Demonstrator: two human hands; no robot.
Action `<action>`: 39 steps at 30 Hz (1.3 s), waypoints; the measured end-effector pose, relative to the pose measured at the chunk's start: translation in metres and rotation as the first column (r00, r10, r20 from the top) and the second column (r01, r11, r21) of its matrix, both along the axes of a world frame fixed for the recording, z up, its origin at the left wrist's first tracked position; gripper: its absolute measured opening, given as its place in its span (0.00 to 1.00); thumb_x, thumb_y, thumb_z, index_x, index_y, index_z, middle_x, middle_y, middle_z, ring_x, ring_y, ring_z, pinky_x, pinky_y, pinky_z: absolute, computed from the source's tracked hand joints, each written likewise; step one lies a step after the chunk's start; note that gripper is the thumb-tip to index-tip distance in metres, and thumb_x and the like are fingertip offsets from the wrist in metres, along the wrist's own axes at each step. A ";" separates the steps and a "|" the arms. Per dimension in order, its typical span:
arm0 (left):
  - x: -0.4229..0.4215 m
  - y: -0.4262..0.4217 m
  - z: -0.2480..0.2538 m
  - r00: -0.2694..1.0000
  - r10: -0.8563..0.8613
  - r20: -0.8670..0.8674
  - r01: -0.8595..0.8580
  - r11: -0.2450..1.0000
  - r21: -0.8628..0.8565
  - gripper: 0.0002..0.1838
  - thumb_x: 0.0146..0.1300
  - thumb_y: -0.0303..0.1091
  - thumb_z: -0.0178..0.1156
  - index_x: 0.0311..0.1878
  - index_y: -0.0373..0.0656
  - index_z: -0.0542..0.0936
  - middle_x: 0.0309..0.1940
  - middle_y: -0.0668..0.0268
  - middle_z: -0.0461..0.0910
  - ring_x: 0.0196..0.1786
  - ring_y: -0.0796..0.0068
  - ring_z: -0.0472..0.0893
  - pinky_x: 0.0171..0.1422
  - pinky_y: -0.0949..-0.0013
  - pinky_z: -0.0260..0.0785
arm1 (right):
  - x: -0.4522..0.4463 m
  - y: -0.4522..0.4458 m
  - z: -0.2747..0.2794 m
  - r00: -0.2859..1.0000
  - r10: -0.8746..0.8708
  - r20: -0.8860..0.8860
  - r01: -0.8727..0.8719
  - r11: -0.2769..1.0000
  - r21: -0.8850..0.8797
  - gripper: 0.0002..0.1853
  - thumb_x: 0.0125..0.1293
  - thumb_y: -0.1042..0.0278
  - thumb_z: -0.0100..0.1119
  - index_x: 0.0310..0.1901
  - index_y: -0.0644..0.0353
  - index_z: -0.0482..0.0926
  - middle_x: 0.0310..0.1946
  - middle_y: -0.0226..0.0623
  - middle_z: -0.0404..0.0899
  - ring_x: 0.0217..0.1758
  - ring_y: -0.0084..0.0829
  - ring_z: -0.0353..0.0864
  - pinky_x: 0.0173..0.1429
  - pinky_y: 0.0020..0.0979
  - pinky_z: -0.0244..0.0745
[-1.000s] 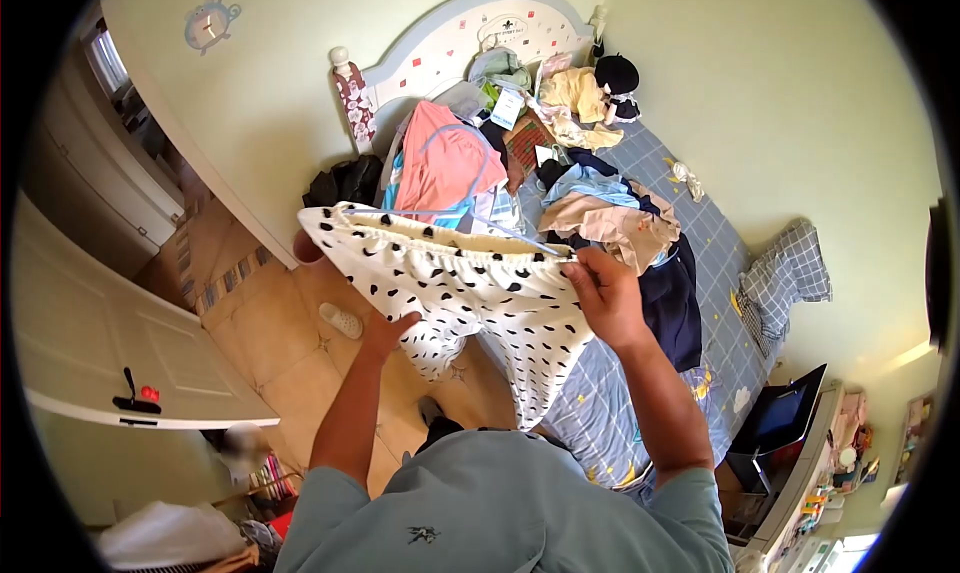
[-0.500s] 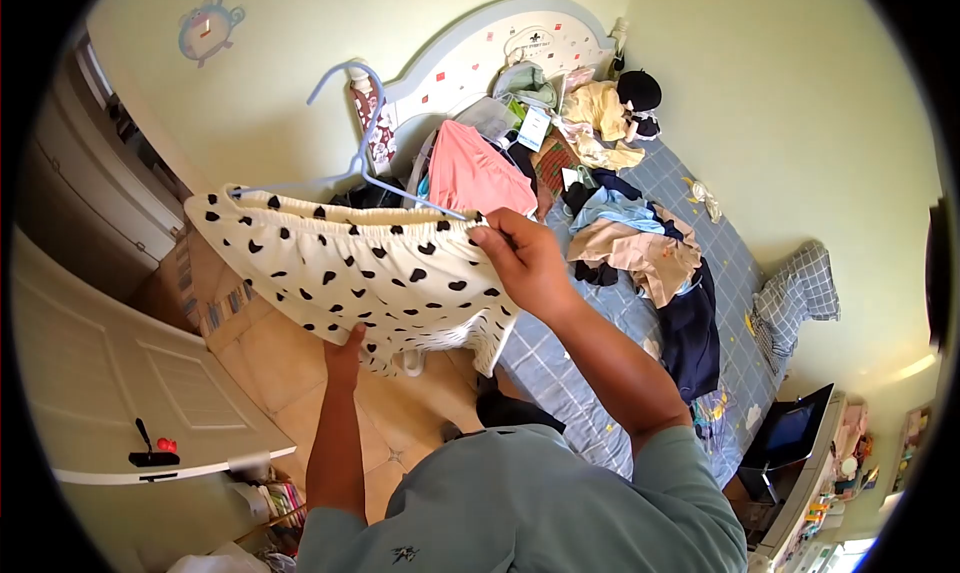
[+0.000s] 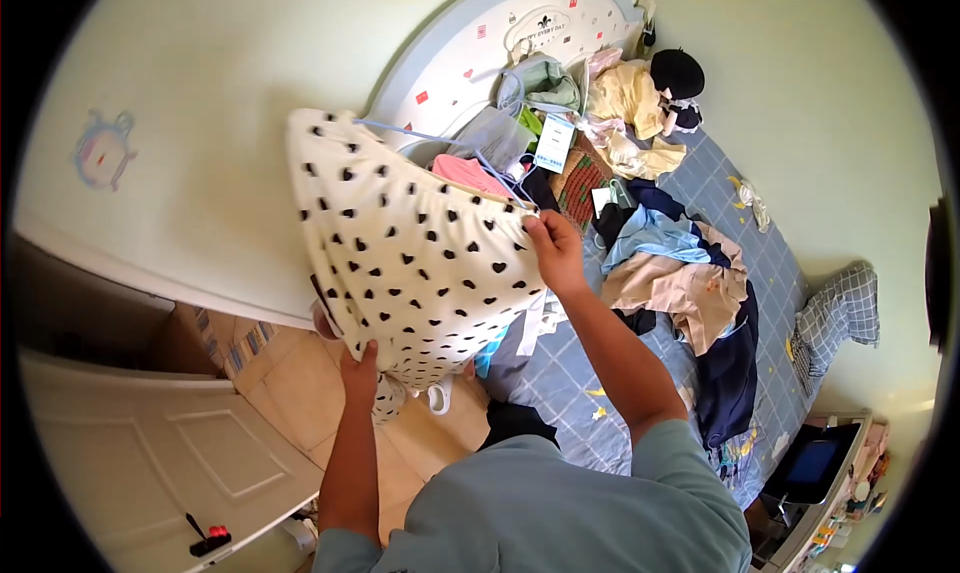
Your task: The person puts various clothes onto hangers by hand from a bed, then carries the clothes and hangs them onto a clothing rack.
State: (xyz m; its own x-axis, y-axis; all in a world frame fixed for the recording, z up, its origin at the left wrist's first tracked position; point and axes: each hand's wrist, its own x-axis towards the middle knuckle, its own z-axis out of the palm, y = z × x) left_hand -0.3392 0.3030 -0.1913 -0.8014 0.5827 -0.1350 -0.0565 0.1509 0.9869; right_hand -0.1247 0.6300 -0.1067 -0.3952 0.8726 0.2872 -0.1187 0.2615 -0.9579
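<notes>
White trousers with black heart-shaped spots hang spread out before me, their elastic waist stretched over a light blue hanger. My right hand pinches the right end of the waistband at the hanger's tip. Lower down, my left hand grips the cloth at its left edge, thumb in front. The waistband's left end rises near the wall, above my left hand. Behind the trousers, a pink garment is partly covered.
Clothes, including a beige garment and a dark blue one, lie on the checked bed. A headboard stands behind. At lower left is a door; at right, a plaid pillow and a monitor.
The trousers have swung from level to a slant, their left end raised toward the wall. The hanger's hook, upright half a second ago, now points away behind the cloth. The view has turned.
</notes>
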 end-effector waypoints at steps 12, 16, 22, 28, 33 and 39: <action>-0.002 0.130 -0.086 0.995 -0.085 0.045 0.093 0.971 -0.218 0.14 0.68 0.30 0.62 0.54 0.36 0.78 0.41 0.69 0.82 0.42 0.80 0.76 0.50 0.72 0.70 | 0.016 0.151 -0.220 0.859 -0.207 0.468 0.298 0.946 -0.128 0.16 0.69 0.58 0.62 0.38 0.66 0.81 0.27 0.38 0.81 0.29 0.30 0.78 0.37 0.32 0.71; -0.006 0.141 -0.098 0.984 -0.159 -0.079 0.128 0.945 -0.300 0.23 0.65 0.30 0.64 0.62 0.35 0.73 0.54 0.58 0.76 0.52 0.69 0.76 0.60 0.64 0.68 | 0.011 0.177 -0.239 0.861 -0.199 0.468 0.264 0.961 -0.078 0.17 0.67 0.57 0.62 0.42 0.66 0.81 0.30 0.43 0.83 0.33 0.40 0.81 0.41 0.34 0.74; 0.014 0.148 -0.108 0.925 -0.326 -0.192 0.160 0.798 -0.581 0.35 0.57 0.29 0.68 0.67 0.30 0.67 0.63 0.46 0.69 0.66 0.54 0.71 0.71 0.57 0.62 | 0.026 0.144 -0.288 0.716 -0.308 0.627 0.170 0.947 0.273 0.31 0.58 0.65 0.69 0.63 0.60 0.69 0.58 0.53 0.72 0.62 0.53 0.71 0.62 0.46 0.70; 0.041 0.115 -0.135 0.922 -0.385 -0.032 0.320 0.807 -0.496 0.35 0.58 0.28 0.67 0.68 0.30 0.67 0.62 0.47 0.71 0.65 0.55 0.73 0.69 0.58 0.65 | 0.108 0.016 -0.354 0.705 -0.144 0.694 0.308 0.944 -0.117 0.23 0.62 0.66 0.65 0.58 0.63 0.73 0.44 0.43 0.79 0.39 0.39 0.84 0.44 0.37 0.80; 0.058 0.097 -0.126 0.848 -0.525 0.073 0.508 0.765 -0.396 0.30 0.62 0.28 0.65 0.66 0.35 0.68 0.58 0.52 0.74 0.61 0.62 0.75 0.67 0.60 0.68 | 0.158 -0.068 -0.305 0.881 0.040 0.472 0.399 0.473 -0.785 0.21 0.66 0.66 0.62 0.58 0.63 0.73 0.42 0.36 0.81 0.34 0.30 0.85 0.29 0.29 0.78; 0.100 0.079 -0.133 0.648 -0.647 0.403 0.737 0.666 -0.116 0.19 0.66 0.26 0.61 0.59 0.36 0.72 0.44 0.64 0.80 0.47 0.74 0.79 0.54 0.70 0.73 | 0.203 -0.145 -0.235 0.910 -0.032 0.412 0.380 0.458 -0.804 0.18 0.69 0.63 0.60 0.56 0.61 0.75 0.43 0.34 0.81 0.39 0.28 0.86 0.36 0.28 0.80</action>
State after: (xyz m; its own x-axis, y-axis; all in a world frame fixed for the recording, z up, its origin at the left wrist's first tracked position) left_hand -0.2396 0.3822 -0.3239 -0.0637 0.8558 -0.5133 -0.1159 0.5045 0.8556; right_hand 0.0779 0.4846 -0.3420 -0.0747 0.6671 -0.7412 0.1475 -0.7278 -0.6698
